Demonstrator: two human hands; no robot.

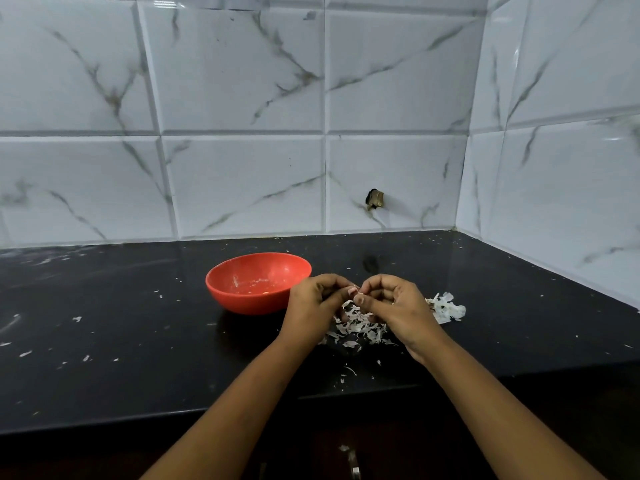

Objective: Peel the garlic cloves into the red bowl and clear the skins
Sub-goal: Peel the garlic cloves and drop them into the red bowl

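Note:
A red bowl (258, 282) stands on the black counter (138, 341), left of my hands; pale bits lie in its bottom. My left hand (311, 306) and my right hand (391, 306) meet fingertip to fingertip above a heap of white garlic skins (360, 329). Both pinch a small garlic clove (357, 295), almost wholly hidden between the fingers. More skins (446, 306) stick out to the right of my right hand.
Skin flakes are scattered over the counter, mostly at the left (76, 319) and near the front edge (346, 374). White marble tiles form the back wall and the right wall. A dark broken spot (374, 199) marks the back wall.

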